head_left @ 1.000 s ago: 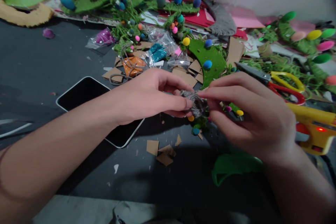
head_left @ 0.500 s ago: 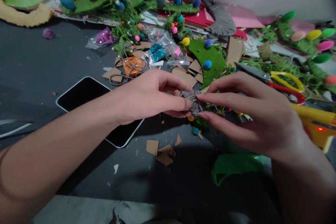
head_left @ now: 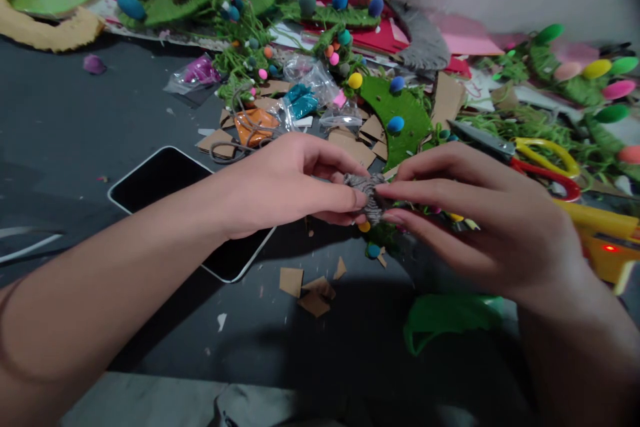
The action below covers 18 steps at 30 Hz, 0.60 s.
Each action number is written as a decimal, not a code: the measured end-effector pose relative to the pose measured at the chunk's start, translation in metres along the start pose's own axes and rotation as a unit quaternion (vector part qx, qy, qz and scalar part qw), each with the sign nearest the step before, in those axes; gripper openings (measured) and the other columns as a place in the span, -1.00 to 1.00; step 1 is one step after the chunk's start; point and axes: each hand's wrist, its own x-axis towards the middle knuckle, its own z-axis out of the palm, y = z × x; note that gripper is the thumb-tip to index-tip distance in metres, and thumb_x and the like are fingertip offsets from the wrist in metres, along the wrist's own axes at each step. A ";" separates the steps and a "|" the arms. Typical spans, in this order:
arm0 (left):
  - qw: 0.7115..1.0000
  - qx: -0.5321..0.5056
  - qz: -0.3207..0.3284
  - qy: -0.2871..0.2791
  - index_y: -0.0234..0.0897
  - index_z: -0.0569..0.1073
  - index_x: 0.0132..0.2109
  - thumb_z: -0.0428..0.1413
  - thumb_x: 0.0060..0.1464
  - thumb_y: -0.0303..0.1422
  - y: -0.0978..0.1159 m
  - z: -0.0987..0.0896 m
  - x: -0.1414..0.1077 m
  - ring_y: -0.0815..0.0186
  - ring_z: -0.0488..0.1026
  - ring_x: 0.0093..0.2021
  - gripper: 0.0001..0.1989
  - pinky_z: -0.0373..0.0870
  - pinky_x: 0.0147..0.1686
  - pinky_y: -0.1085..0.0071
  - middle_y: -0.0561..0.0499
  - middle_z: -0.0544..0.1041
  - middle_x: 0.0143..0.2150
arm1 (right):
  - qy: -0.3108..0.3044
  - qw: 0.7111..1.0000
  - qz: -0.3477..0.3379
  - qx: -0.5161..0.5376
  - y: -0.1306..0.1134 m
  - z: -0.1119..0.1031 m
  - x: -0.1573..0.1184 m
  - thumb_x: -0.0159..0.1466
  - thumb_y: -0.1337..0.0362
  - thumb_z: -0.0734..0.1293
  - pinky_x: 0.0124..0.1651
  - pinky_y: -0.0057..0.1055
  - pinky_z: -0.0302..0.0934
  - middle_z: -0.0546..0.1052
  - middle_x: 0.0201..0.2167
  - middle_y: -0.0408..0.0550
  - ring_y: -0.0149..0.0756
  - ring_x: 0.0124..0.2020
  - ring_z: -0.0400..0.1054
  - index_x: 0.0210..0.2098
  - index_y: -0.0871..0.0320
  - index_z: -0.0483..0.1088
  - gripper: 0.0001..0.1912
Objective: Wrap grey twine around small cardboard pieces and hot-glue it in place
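Between my hands, above the dark table (head_left: 150, 113), is a small piece wrapped in grey cord (head_left: 369, 195). My left hand (head_left: 285, 183) pinches its left side, thumb on top and fingers beneath. From the right, my right hand (head_left: 480, 213) grips the same piece with its fingertips. Partly under my left forearm lies a black phone (head_left: 165, 177) with a white edge. Behind the grey piece is a green crescent (head_left: 407, 110) bearing blue balls. Part of the grey piece is hidden by my fingers.
Scissors (head_left: 545, 160) with red and yellow handles and a yellow glue gun (head_left: 600, 233) lie right. Cardboard scraps (head_left: 291, 281) are in front, a green object (head_left: 450, 320) right of them. Small bags (head_left: 255, 125), cord and wrapped green shapes with coloured balls line the back.
The fingertips of my right hand have shifted slightly on the grey piece. My left hand keeps its hold in nearly the same place.
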 end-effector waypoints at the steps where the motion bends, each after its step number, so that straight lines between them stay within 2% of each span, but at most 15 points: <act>1: 1.000 0.001 0.000 -0.001 -0.28 0.66 -0.20 0.31 0.05 -0.52 0.000 0.000 0.000 0.35 0.68 -0.36 -0.86 0.65 -0.28 0.55 0.09 0.68 -0.41 | -0.003 1.000 0.002 0.002 0.001 -0.002 0.000 0.34 0.32 0.42 -0.10 -0.33 0.46 0.54 -0.10 0.05 -0.25 -0.12 0.51 -0.02 0.09 0.58 -0.78; 5: 1.000 0.002 -0.004 -0.006 -0.28 0.66 -0.21 0.31 0.06 -0.54 0.000 0.000 0.000 0.35 0.67 -0.36 -0.86 0.65 -0.29 0.56 0.08 0.68 -0.40 | -0.015 1.000 0.000 0.006 0.003 -0.008 0.000 0.33 0.33 0.43 -0.11 -0.38 0.46 0.54 -0.10 0.06 -0.30 -0.13 0.50 -0.04 0.12 0.58 -0.79; 9: 1.000 0.011 -0.006 -0.004 -0.30 0.65 -0.18 0.31 0.11 -0.47 0.000 -0.001 -0.001 0.33 0.67 -0.32 -0.89 0.66 -0.28 0.52 0.03 0.69 -0.36 | -0.008 1.000 -0.011 0.002 0.002 -0.006 0.000 0.34 0.35 0.42 -0.13 -0.40 0.46 0.56 -0.15 0.02 -0.33 -0.16 0.51 -0.09 0.08 0.57 -0.85; 18: 1.000 0.004 -0.004 0.003 -0.32 0.64 -0.19 0.33 0.07 -0.44 0.000 0.000 -0.001 0.31 0.66 -0.33 -0.87 0.65 -0.28 0.49 0.04 0.67 -0.39 | -0.014 1.000 0.025 -0.008 -0.001 0.000 0.000 0.35 0.33 0.40 -0.15 -0.36 0.46 0.54 -0.16 -0.03 -0.31 -0.20 0.50 -0.15 0.10 0.47 -0.92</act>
